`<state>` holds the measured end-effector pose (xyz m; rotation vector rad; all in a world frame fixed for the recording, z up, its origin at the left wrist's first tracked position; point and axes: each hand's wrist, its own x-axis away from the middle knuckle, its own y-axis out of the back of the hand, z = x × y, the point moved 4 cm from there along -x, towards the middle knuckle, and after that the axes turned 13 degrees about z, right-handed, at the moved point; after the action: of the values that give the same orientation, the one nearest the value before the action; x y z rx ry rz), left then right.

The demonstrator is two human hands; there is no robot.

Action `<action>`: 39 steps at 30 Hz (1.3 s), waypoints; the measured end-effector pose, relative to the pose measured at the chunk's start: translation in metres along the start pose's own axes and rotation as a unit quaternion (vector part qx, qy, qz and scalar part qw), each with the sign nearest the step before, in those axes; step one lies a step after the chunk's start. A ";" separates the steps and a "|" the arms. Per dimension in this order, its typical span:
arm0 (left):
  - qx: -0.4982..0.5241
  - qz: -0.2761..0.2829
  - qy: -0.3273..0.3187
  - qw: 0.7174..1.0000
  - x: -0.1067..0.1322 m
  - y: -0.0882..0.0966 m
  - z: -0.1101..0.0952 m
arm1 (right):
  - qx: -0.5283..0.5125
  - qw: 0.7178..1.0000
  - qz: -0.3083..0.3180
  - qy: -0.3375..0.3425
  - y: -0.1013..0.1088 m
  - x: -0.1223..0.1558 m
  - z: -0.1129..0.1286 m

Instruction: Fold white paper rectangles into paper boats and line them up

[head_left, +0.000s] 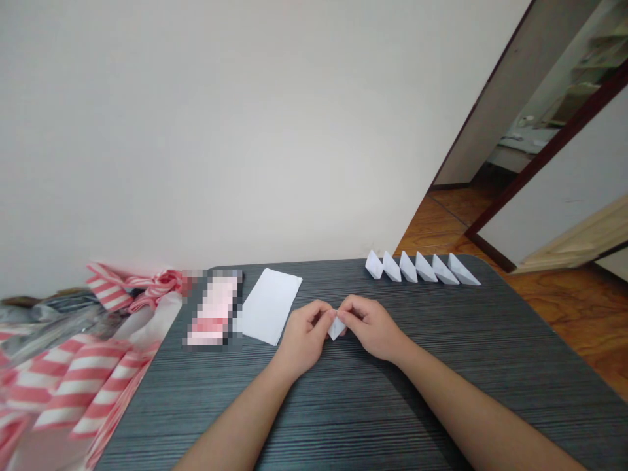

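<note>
The left hand (304,337) and right hand (371,327) nearly meet, each curled in a pinch.

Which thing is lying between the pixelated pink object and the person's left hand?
In the head view, white paper lies on the dark table between the pixelated pink object and the left hand, which pinches a small folded paper piece.

Single head-worn cam looking forward and kinda down: table (324,412) pretty near along the bottom of the frame, wall (255,131) straight ahead up top, doorway (490,124) farther off in the upper right.
</note>
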<state>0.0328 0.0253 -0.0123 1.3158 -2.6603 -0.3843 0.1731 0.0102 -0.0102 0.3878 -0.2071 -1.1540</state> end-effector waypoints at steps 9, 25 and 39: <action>0.005 -0.018 -0.002 1.000 0.000 0.001 -0.002 | 0.027 0.999 -0.023 0.016 0.002 -0.001 0.001; 0.131 -0.072 -0.002 0.989 -0.003 0.012 0.003 | -0.026 0.998 -0.058 0.014 0.008 0.001 -0.004; 0.286 -0.097 -0.037 0.952 -0.007 0.010 0.014 | -0.075 0.990 -0.121 0.000 0.011 0.003 -0.016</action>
<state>0.0254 0.0389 -0.0229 1.7462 -2.8266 0.3643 0.1899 0.0142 -0.0208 0.2842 -0.0720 -1.3990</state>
